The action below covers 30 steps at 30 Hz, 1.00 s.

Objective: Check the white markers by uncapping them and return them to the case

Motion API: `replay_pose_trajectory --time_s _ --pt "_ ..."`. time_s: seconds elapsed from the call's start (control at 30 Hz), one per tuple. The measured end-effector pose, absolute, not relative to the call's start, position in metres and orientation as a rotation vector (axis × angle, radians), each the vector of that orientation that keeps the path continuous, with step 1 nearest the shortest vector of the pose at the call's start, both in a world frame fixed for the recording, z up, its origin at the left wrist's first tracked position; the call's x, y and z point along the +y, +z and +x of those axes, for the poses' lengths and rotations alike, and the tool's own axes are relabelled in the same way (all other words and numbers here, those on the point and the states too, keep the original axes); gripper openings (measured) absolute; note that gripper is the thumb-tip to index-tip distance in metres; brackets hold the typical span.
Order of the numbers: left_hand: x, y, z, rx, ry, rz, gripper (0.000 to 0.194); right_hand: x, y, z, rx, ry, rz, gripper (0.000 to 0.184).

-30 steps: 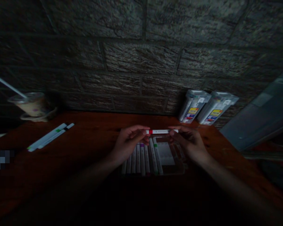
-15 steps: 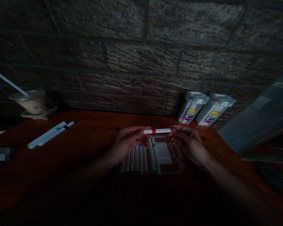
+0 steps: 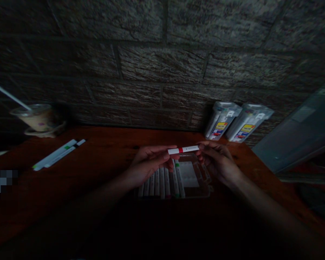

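A white marker with a red band (image 3: 188, 148) is held crosswise between both hands, tilted a little up to the right. My left hand (image 3: 148, 162) pinches its left end between thumb and fingers. On the right end are the fingertips of my right hand (image 3: 218, 157). Beneath them lies an open clear plastic case (image 3: 204, 186). Several white markers (image 3: 157, 184) lie side by side in its left part, their upper ends partly hidden by my left hand. A white label (image 3: 190, 174) shows in the right part of the case.
Two closed clear marker cases (image 3: 222, 121) stand against the stone wall (image 3: 162, 68) at the back right. Two white markers (image 3: 59, 153) lie on the wooden table (image 3: 105, 144) at left. A lidded drink cup with a straw (image 3: 36, 117) sits in a holder at the far left.
The red-banded marker has shifted slightly right, and its right end has risen a little. Both hands still hold it. The view has moved slightly.
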State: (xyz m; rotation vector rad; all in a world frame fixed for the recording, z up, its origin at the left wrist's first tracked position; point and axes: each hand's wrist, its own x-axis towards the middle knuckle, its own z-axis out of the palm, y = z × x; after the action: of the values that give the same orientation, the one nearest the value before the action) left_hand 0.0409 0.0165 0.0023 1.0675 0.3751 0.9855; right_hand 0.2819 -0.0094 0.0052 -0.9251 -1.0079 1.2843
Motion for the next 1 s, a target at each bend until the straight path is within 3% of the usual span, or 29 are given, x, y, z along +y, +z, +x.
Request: replay_pose_trajectory --time_s 1.0 --pt "0.0221 -0.0014 0.0388 0.402 0.951 1.005 0.028 -0.011 0.0055 0.2838 -1.053 1.276 -0.915 0.02"
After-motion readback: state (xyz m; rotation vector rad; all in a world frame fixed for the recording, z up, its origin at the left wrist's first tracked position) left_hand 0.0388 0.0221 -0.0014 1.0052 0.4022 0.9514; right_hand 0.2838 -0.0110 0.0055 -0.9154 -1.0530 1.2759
